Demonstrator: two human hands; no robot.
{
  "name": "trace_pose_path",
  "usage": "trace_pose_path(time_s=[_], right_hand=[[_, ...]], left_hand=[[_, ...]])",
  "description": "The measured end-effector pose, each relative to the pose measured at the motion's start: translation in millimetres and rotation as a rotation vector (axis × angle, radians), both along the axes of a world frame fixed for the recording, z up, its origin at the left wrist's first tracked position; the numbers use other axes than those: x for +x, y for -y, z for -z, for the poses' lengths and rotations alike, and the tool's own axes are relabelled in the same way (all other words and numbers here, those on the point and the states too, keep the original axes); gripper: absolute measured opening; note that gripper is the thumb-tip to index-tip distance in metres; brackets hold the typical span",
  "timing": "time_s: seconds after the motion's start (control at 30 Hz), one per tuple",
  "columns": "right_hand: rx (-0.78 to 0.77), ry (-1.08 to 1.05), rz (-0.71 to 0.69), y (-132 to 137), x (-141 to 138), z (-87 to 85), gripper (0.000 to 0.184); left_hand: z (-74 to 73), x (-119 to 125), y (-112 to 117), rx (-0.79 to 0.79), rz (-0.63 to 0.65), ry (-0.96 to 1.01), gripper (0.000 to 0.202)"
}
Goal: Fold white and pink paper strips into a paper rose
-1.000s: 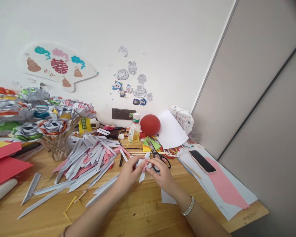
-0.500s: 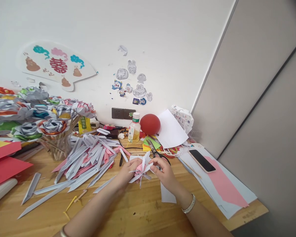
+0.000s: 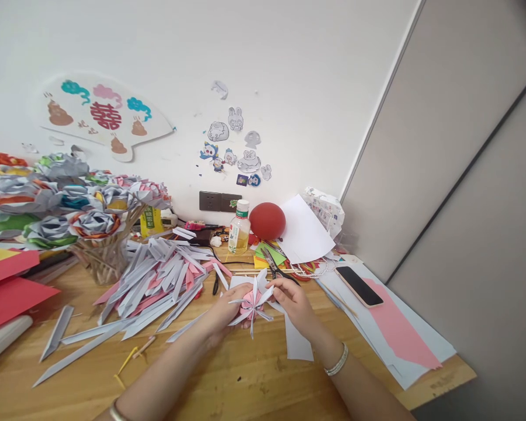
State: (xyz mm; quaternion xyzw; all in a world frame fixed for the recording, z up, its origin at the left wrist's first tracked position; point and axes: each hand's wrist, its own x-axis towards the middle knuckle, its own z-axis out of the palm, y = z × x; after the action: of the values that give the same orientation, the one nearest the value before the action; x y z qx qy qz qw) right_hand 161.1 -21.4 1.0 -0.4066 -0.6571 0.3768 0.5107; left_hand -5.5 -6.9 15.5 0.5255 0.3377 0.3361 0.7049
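Note:
A paper flower [image 3: 252, 303] with a pink centre and white pointed petals sticking outward is held above the wooden table. My left hand [image 3: 229, 305] is closed round its left side and underside; some of those fingers are hidden behind the paper. On the other side, my right hand [image 3: 291, 299] pinches one white petal at its tip between thumb and forefinger. Just behind the hands lie black-handled scissors [image 3: 273, 261]. A white paper piece [image 3: 298, 340] rests on the table under my right wrist.
Left of my hands spreads a heap of folded white and pink paper strips [image 3: 162, 280]. Finished paper flowers [image 3: 97, 224] stand in a container behind it. A bottle [image 3: 239, 228] and a red balloon [image 3: 267, 221] are at the back. A phone [image 3: 359, 286] lies on paper sheets at right.
The flower has turned slightly so more of its pink centre faces me. My right hand has shifted a little along the right-hand petals.

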Motion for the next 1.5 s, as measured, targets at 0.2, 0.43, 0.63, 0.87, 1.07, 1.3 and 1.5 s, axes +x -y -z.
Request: trace_pose_path(time_s=[0.2, 0.43, 0.63, 0.87, 1.07, 1.3, 1.5], right_hand=[[-0.011, 0.017, 0.051, -3, -1, 2.0, 0.021], [-0.032, 0.012, 0.088, -9, -1, 5.7, 0.023], [-0.03, -0.004, 0.024, -9, -1, 4.3, 0.023], [-0.072, -0.125, -0.013, -13, -1, 14.5, 0.02], [-0.11, -0.097, 0.011, -17, -2, 18.6, 0.019], [-0.101, -0.102, 0.002, -17, -2, 19.9, 0.017], [-0.084, -0.093, 0.024, -17, -2, 18.4, 0.017]], left_hand=[[3.9, 2, -9, 0.305, -0.154, -0.154, 0.027], [9.1, -1, -10, 0.729, -0.36, -0.414, 0.026], [12.3, -2, -8, 1.092, -0.368, -0.588, 0.023], [16.6, 1, -7, 1.3, -0.325, -0.628, 0.02], [26.4, 2, -11, 1.285, -0.393, -0.584, 0.042], [27.5, 0, -15, 1.393, -0.383, -0.506, 0.02], [28.4, 1, -15, 1.393, -0.389, -0.542, 0.028]])
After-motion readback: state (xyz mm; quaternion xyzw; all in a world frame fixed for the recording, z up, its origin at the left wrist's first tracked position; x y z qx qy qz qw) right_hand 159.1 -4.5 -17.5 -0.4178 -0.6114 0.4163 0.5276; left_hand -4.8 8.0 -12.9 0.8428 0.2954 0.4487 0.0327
